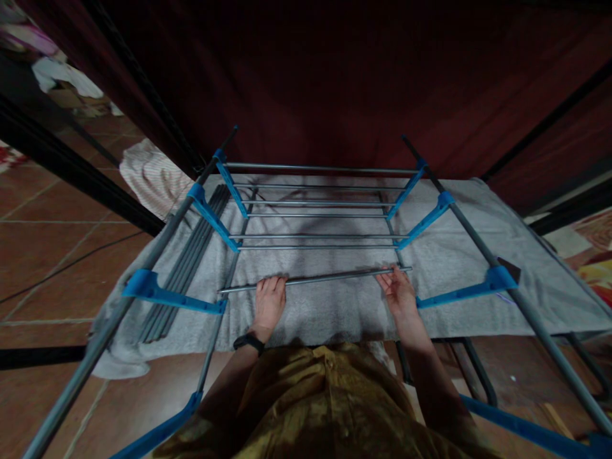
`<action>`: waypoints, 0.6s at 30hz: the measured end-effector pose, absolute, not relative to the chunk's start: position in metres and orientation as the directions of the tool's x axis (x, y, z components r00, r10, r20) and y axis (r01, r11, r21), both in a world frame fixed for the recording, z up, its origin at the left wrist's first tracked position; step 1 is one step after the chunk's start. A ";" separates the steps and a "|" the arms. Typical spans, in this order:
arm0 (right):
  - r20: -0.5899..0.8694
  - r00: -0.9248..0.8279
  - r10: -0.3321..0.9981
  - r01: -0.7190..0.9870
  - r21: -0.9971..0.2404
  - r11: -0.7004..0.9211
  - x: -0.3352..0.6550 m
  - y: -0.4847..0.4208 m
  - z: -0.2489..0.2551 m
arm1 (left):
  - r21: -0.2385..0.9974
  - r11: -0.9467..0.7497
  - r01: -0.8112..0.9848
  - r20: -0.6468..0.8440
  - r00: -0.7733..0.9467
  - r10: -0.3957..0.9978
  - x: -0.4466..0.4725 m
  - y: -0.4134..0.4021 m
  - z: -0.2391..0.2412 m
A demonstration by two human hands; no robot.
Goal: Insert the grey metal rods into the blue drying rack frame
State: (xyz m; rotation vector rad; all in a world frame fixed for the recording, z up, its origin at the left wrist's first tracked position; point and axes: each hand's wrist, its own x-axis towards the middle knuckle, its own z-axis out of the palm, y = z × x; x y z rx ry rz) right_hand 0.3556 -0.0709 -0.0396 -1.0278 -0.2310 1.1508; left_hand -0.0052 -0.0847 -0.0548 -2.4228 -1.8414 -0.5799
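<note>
Both hands hold one loose grey metal rod [325,278] level across the frame of a drying rack [157,248]. My left hand [269,301], with a black watch at the wrist, grips the rod near its left end. My right hand [398,290] is closed on it near the right end, beside a blue plastic bracket [459,293]. Several grey rods [315,217] sit fixed between blue brackets farther back. The rack stands over a grey towel [454,255] spread on the floor.
A bundle of spare grey rods [189,261] lies on the towel at the left. A crumpled striped cloth [153,175] sits on the tiled floor behind. A dark red curtain [335,83] hangs behind the rack. Black poles cross at the left.
</note>
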 end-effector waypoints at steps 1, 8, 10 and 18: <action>-0.329 0.444 0.834 -0.636 -0.771 0.034 0.357 -0.070 -0.037 | 0.199 -0.280 0.939 0.325 0.206 0.923 -0.006 -0.084 -0.055; -0.297 0.487 0.821 -0.610 -0.789 0.076 0.364 -0.069 -0.018 | 0.284 -0.158 0.946 0.380 0.040 0.924 -0.021 -0.083 -0.050; -0.299 0.496 0.815 -0.605 -0.792 0.078 0.366 -0.069 -0.014 | 0.299 -0.111 0.948 0.390 -0.015 0.921 -0.029 -0.084 -0.046; -0.275 0.498 0.822 -0.606 -0.789 0.103 0.370 -0.067 0.005 | 0.382 0.080 0.921 0.444 -0.259 0.858 -0.047 -0.085 -0.037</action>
